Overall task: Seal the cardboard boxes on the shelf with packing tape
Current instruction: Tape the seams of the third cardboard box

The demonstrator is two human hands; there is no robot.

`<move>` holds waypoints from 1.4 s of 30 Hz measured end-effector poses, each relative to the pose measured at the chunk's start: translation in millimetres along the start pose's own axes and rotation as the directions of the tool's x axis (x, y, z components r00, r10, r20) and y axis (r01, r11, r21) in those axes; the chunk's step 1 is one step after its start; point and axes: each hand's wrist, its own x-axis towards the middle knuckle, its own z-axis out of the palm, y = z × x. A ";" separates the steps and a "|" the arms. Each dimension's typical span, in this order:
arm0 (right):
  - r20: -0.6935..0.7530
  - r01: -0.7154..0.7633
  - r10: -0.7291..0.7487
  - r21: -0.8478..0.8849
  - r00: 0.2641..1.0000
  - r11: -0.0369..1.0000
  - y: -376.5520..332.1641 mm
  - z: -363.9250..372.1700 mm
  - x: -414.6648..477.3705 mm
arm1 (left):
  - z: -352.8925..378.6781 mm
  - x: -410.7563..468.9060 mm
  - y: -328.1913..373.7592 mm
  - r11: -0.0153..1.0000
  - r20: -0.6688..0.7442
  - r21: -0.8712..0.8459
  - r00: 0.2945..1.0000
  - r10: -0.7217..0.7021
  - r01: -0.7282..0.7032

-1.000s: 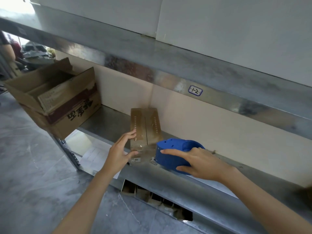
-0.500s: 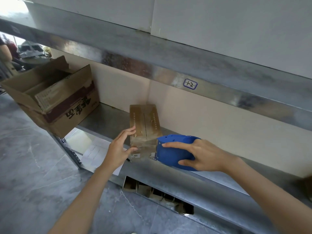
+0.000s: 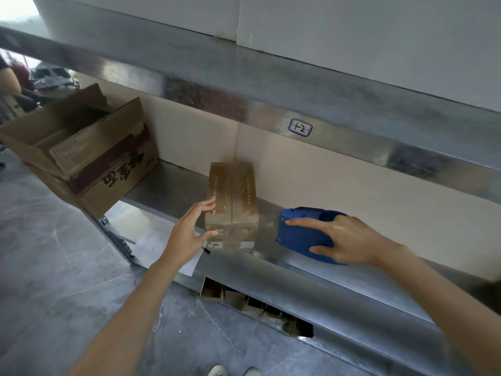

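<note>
1. The small cardboard box [image 3: 231,202] stood on the metal shelf [image 3: 311,275] at the centre of the frame, its 2 top flaps meeting in a seam.
2. The left hand [image 3: 189,234] gripped the box's near left corner, fingers on the side and thumb on the front face.
3. The right hand [image 3: 344,240] clasped the blue tape dispenser [image 3: 301,234], just right of the box and apart from it. The index finger lay along the top and the thumb sat underneath.
4. A shiny band of tape crossed the box's front face. What looked like a clear strip ran from it towards the dispenser, though blur made this uncertain.
5. The step in hand seemed to be finishing a run of tape round this box.
6. The next move probably called for holding the box firm while the strip was cut and pressed flat.
7. A larger open box [image 3: 89,158] sat at the left of the frame, apparently unsealed.
</note>
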 end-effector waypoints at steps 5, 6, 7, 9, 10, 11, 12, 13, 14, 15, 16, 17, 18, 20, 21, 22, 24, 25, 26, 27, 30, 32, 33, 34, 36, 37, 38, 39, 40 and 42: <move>0.010 -0.046 0.046 0.040 0.999 0.998 0.1 11.1 4.7 | -1.4 0.5 2.8 1.000 0.005 -0.008 1.000 -0.009 0.010; 0.009 -0.051 0.051 0.040 0.999 0.998 0.7 13.0 5.9 | -1.4 0.4 2.4 1.000 0.008 -0.008 1.000 -0.014 0.014; 0.001 -0.051 0.051 0.034 0.999 0.998 1.6 15.0 7.4 | -1.5 0.2 2.5 1.000 0.010 -0.010 1.000 -0.014 0.015; -0.016 -0.057 0.058 0.033 0.998 0.998 0.7 18.8 11.8 | -1.6 0.0 2.4 1.000 0.011 -0.016 1.000 -0.006 0.007; -0.019 -0.062 0.063 0.033 0.998 0.998 -1.2 21.0 14.5 | -1.5 -0.1 2.1 1.000 0.012 -0.017 1.000 -0.004 0.005; -0.019 -0.071 0.072 0.022 0.997 0.997 -3.9 23.9 17.2 | -1.3 -0.2 1.7 1.000 0.014 -0.019 1.000 -0.004 0.004; -0.020 -0.082 0.082 0.013 0.996 0.997 -7.3 26.4 19.9 | -1.0 0.0 1.6 1.000 0.014 -0.024 1.000 -0.002 0.002; -0.024 -0.099 0.099 0.006 0.995 0.995 -11.1 29.0 22.9 | -0.9 0.2 1.3 1.000 0.014 -0.030 1.000 0.001 0.000; -0.032 -0.112 0.112 -0.005 0.993 0.994 -15.2 32.1 25.8 | -0.4 0.3 0.9 0.999 0.015 -0.037 1.000 0.001 -0.001; -0.044 -0.127 0.126 -0.018 0.991 0.992 -20.3 34.9 28.9 | -0.2 0.6 0.4 0.999 0.015 -0.042 1.000 0.001 0.000; -0.055 -0.140 0.139 -0.025 0.989 0.990 -26.3 38.0 32.1 | -0.2 0.9 0.3 0.999 0.016 -0.044 1.000 0.000 0.001; -0.064 -0.158 0.156 -0.031 0.986 0.987 -32.8 42.3 35.1 | 0.0 1.0 0.3 0.999 0.015 -0.047 1.000 0.000 0.001; -0.078 -0.179 0.176 -0.034 0.981 0.983 -39.6 47.0 38.5 | 0.1 1.4 0.0 0.999 0.014 -0.049 1.000 0.003 -0.002; -0.097 -0.212 0.210 -0.005 0.973 0.977 -52.6 61.1 44.2 | 0.6 0.9 -0.2 0.998 0.009 -0.054 1.000 0.014 -0.014; -0.120 -0.229 0.229 0.015 0.966 0.973 -57.4 67.8 46.5 | 0.7 0.3 0.0 0.998 0.008 -0.054 1.000 0.022 -0.021; -0.155 -0.247 0.248 0.026 0.956 0.969 -59.9 74.7 49.7 | 0.8 0.1 0.1 0.998 0.010 -0.050 1.000 0.029 -0.029; -0.182 -0.278 0.283 0.052 0.942 0.959 -60.8 82.0 57.1 | 0.7 0.0 0.0 0.999 0.012 -0.041 0.999 0.034 -0.033; -0.202 -0.286 0.294 0.068 0.934 0.956 -59.0 83.1 61.9 | 0.1 0.1 -0.1 0.999 0.014 -0.035 0.999 0.030 -0.029; -0.208 -0.293 0.305 0.088 0.929 0.952 -55.6 83.2 66.3 | -0.6 0.5 0.0 0.999 0.015 -0.024 1.000 0.025 -0.025; -0.185 -0.306 0.323 0.114 0.928 0.945 -50.2 84.4 70.2 | -1.2 0.8 0.4 1.000 0.014 -0.015 1.000 0.024 -0.023; -0.083 -0.379 0.411 0.260 0.908 0.888 -27.0 97.6 75.9 | -1.8 1.4 1.1 1.000 0.009 -0.008 1.000 0.010 -0.010; -0.040 -0.434 0.482 0.374 0.875 0.819 -13.5 106.0 77.3 | -1.3 1.5 1.0 1.000 0.006 -0.003 1.000 -0.002 0.002; -0.021 -0.448 0.501 0.414 0.865 0.792 -9.0 109.6 78.6 | -1.0 1.5 0.2 1.000 0.006 -0.004 1.000 -0.002 0.002; -0.003 -0.456 0.509 0.439 0.861 0.774 -5.2 114.1 80.2 | -0.8 1.4 -0.5 1.000 0.007 -0.007 1.000 0.000 0.000; 0.038 -0.464 0.506 0.464 0.861 0.754 1.0 124.7 83.0 | -0.9 1.3 -1.1 1.000 0.011 -0.008 1.000 0.001 -0.001; 0.059 -0.465 0.499 0.471 0.864 0.749 3.8 129.5 83.6 | -1.2 1.4 -0.9 1.000 0.011 -0.007 1.000 0.000 0.000; 0.072 -0.461 0.489 0.476 0.869 0.749 6.3 134.3 83.9 | -1.3 1.7 -1.0 1.000 0.010 -0.007 1.000 -0.002 0.002; 0.080 -0.457 0.482 0.482 0.872 0.747 8.4 137.9 84.0 | -1.5 1.5 -0.7 1.000 0.009 -0.007 1.000 -0.002 0.002; 0.087 -0.453 0.475 0.487 0.876 0.747 10.6 140.0 84.6 | -1.5 1.7 -0.5 1.000 0.008 -0.005 1.000 -0.002 0.002; 0.100 -0.448 0.457 0.465 0.884 0.764 13.7 140.3 86.4 | -1.3 1.7 -0.6 1.000 0.003 0.001 1.000 -0.006 0.006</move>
